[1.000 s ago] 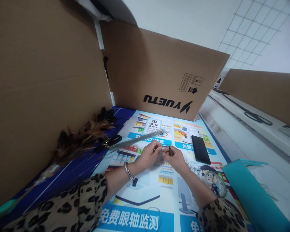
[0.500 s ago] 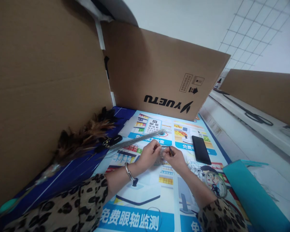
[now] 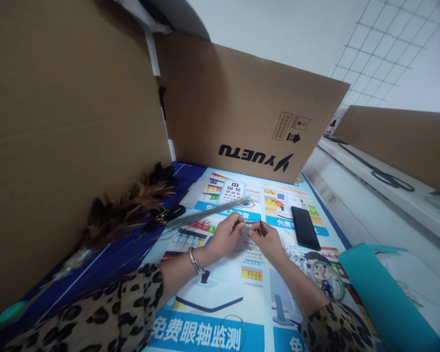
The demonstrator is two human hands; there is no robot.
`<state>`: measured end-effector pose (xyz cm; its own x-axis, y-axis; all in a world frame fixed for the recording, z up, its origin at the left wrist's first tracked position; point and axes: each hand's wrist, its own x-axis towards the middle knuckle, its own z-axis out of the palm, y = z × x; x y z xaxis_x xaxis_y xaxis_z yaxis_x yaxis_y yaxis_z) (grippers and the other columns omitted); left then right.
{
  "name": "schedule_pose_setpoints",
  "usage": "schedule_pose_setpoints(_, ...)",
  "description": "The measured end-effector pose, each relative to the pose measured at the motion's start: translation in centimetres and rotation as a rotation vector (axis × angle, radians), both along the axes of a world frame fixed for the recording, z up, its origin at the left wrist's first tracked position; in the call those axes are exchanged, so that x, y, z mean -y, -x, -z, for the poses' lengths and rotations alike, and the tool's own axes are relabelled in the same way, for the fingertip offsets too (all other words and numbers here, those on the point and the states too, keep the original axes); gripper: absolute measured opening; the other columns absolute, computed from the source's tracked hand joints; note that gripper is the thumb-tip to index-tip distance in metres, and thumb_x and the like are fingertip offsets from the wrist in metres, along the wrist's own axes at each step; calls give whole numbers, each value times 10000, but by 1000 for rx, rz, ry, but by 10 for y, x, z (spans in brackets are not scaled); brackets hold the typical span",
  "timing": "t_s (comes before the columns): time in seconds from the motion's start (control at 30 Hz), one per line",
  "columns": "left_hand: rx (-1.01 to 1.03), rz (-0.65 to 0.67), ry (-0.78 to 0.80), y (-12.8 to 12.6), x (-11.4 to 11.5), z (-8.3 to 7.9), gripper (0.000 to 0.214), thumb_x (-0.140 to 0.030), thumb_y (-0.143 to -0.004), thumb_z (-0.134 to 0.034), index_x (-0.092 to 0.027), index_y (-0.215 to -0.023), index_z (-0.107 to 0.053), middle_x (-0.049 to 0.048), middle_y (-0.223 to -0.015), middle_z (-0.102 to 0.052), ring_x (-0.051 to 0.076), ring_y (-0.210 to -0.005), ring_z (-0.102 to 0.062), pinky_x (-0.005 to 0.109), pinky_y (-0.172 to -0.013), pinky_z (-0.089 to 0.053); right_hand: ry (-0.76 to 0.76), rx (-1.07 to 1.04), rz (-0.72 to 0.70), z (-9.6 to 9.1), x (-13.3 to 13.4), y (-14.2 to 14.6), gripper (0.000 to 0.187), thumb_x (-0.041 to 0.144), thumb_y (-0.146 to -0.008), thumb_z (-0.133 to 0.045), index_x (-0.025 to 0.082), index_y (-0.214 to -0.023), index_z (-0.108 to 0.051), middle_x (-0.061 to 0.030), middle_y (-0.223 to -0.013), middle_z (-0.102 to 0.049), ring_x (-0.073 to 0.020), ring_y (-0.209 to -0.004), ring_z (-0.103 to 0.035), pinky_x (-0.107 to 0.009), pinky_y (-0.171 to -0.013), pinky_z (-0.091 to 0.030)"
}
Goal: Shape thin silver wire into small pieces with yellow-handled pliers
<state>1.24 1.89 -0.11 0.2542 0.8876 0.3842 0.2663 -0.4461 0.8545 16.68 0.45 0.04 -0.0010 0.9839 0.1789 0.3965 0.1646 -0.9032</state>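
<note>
My left hand (image 3: pixel 225 235) is closed in a pinch on a small piece of thin grey wirework (image 3: pixel 245 235). Opposite it, my right hand (image 3: pixel 268 243) has its fingertips pressed together at the right side of the same piece. A dark, slim tool (image 3: pixel 262 228) sticks up from the fingers of my right hand; its exact kind is too small to tell. Just beyond my left hand lies a bundle of long, thin metal wires (image 3: pixel 212 211), slanting across the printed table cover. A loop of thin wire (image 3: pixel 244 332) lies near the front edge.
A black phone (image 3: pixel 305 228) lies right of my hands. Farther right are a round clear dish (image 3: pixel 327 279) and a teal box (image 3: pixel 385 298). Brown feathers (image 3: pixel 128 210) and a black key fob (image 3: pixel 176 211) lie left. Cardboard panels (image 3: pixel 249 107) stand at the back and left.
The right hand has shifted very slightly, and the dark tool in it now stands a little more upright. The left hand stays nearly still; the things around have not moved.
</note>
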Motion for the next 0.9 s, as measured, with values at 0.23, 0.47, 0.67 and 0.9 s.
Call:
schedule_pose_setpoints(0.23,-12,-3,-38,0,1,-3,113,-171,-829,-357,-184,-771,-453,-20,-696,-473,118,-654,-436,231,-614,-357,42,-67,2,1,0,0,116,291,-671,-565,176,-686,-557,27,-603,-497,-105,-567,-443,-223,-547,-381)
schedule_pose_setpoints(0.47,-61,-73,-60,-1,-1,0,102,-170,-808,-392,-185,-770,-486,-12,-705,-509,126,-657,-457,240,-613,-365,47,-84,-34,1,-1,-1,105,281,-679,-566,178,-696,-556,29,-616,-522,-107,-579,-457,-228,-570,-385)
schedule_pose_setpoints(0.67,-69,-80,-46,-1,-2,4,92,-183,-811,-402,-186,-780,-489,-13,-705,-517,126,-654,-467,240,-609,-367,50,-77,-64,1,-2,-3,106,279,-691,-561,174,-705,-558,21,-658,-542,-107,-598,-462,-231,-585,-386)
schedule_pose_setpoints(0.9,-54,-100,-53,-1,-1,3,101,-189,-818,-401,-184,-784,-496,-7,-716,-530,126,-665,-479,243,-617,-373,45,-78,-58,2,-2,-2,122,295,-689,-564,175,-711,-563,18,-657,-543,-107,-589,-456,-229,-574,-385)
